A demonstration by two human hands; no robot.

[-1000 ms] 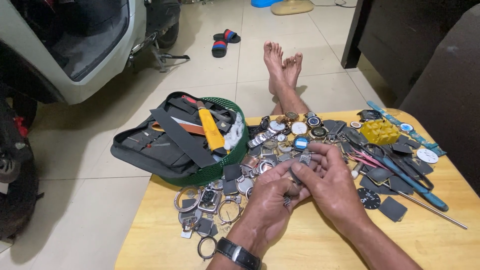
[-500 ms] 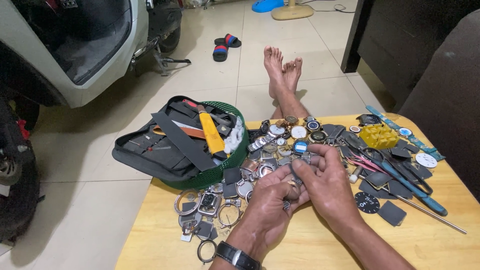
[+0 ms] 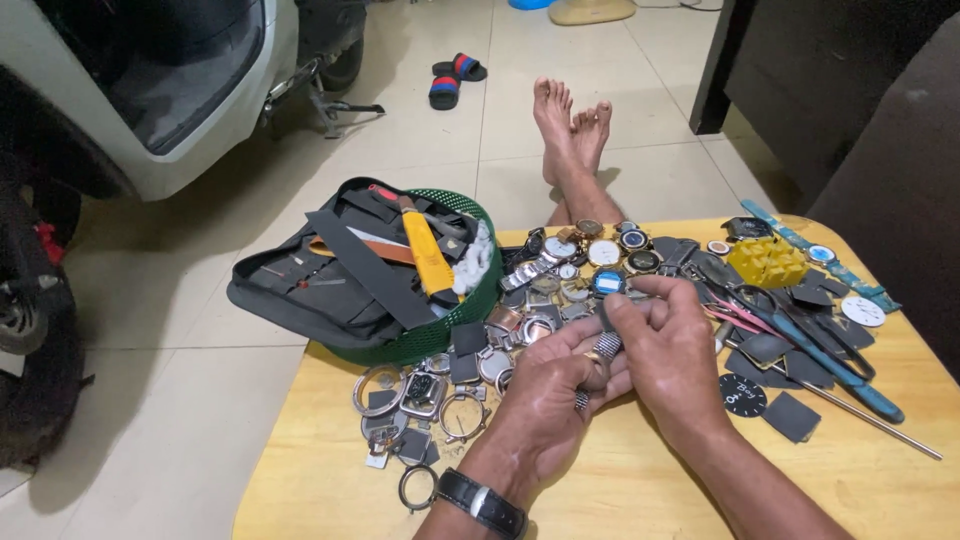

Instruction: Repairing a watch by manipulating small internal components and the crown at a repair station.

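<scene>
My left hand [image 3: 555,385] and my right hand [image 3: 668,350] meet over the middle of a low yellow wooden table [image 3: 620,490]. Together they pinch a small metal watch part [image 3: 607,345] between the fingertips; most of it is hidden by the fingers. A black wristwatch [image 3: 482,502] sits on my left wrist. Just beyond the hands lies a heap of watch cases and dials [image 3: 590,265]. Loose bezels and case rings [image 3: 420,400] lie to the left of my left hand.
A green basket [image 3: 440,335] holding a dark tool pouch and a yellow-handled tool [image 3: 428,255] sits at the table's left edge. A yellow case holder [image 3: 768,262], blue-handled tools [image 3: 830,365] and dark pads lie right. My bare feet [image 3: 572,125], sandals [image 3: 455,78] and a scooter [image 3: 150,90] are beyond.
Both hands have stayed together over the table, fingers shifting slightly on the small metal part. The view has tilted a little.
</scene>
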